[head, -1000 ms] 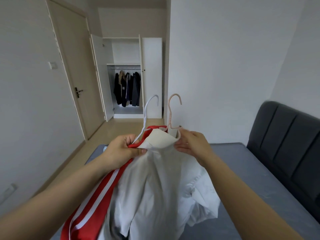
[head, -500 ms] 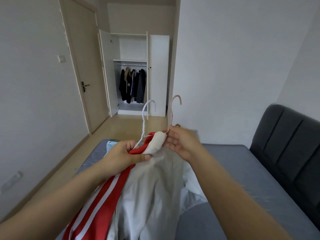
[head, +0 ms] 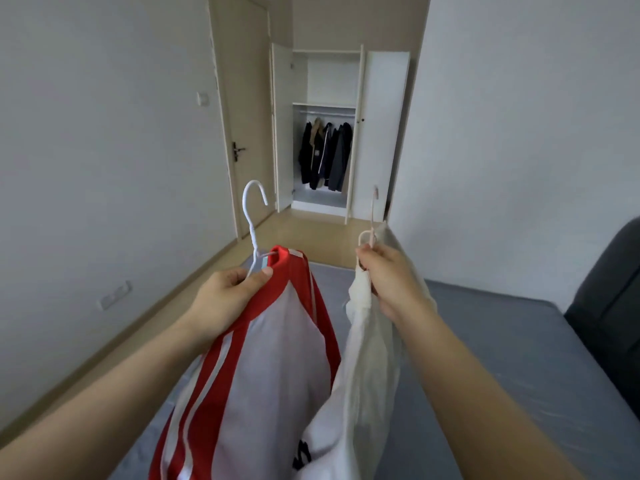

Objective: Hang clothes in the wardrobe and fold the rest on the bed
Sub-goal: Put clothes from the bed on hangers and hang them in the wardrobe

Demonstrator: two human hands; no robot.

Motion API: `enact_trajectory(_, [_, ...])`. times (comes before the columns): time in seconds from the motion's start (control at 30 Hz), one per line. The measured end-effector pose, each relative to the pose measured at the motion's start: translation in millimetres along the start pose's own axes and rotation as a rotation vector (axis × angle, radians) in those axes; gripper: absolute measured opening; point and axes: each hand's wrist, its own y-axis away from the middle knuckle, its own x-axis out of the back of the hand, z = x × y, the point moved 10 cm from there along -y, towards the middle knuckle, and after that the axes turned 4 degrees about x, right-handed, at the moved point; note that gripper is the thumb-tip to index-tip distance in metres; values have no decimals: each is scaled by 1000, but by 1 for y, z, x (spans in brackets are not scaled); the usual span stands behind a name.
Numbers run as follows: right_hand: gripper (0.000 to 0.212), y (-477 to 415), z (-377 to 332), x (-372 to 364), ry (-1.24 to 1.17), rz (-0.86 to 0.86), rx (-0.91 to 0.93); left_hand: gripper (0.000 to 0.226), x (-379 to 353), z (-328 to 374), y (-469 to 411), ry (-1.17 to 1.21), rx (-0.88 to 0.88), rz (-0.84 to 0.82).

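**RISK NOTE: TWO HANGERED GARMENTS HELD ABOVE BED, NOT YET AT WARDROBE**

Head view (only view supplied):

- L hand [head: 228, 296]: thumb and fingers closed round the neck of the white hanger [head: 252, 216], right at the collar of the red-and-white top [head: 270, 358]. Top hangs down over the bed [head: 519, 358].
- R hand [head: 391, 282]: fingers curled round the stem of the pink hanger [head: 373, 216]. The cream garment [head: 367, 358] is bunched under the hand. Cannot tell if both its shoulders sit on the hanger arms.
- Wardrobe [head: 381, 133]: well apart, across the floor. L door open, R door closed. Dark coats [head: 325, 154] fill the visible part of the rail [head: 325, 113].

Risks, as judged:

1. Cream garment may slide off during the carry. Cause: bunched fabric, seating unconfirmed.
2. Hems may drag or catch on the bed edge. Cause: both items hang low, lower ends out of frame.
3. Hooking may fumble. Cause: both hands occupied, so none is free to part the coats, and there is little free rail.
4. Pink hook sits edge-on to the camera and prob. needs turning before it meets the rail.
5. Garments hang just beside each other, so hooks or fabric could tangle if the hands close in.
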Motion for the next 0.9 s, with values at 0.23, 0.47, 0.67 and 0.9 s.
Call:
enact_trajectory(0.23, [34,25,-4,-21,33,-11,58,39,35,-23,29,88,49,137])
enact_trajectory(0.47, [33,52,-10,-77,0,-139,77,37,95,-51,63,104,58,246])
enact_trajectory(0.67, [17,91,-23,-169,-16,-246,38,38,184,-88,107,130,97,364])
enact_trajectory(0.9, [43,161,-16,-287,-67,-313,-33,45,299,-142,171,150,110,442])
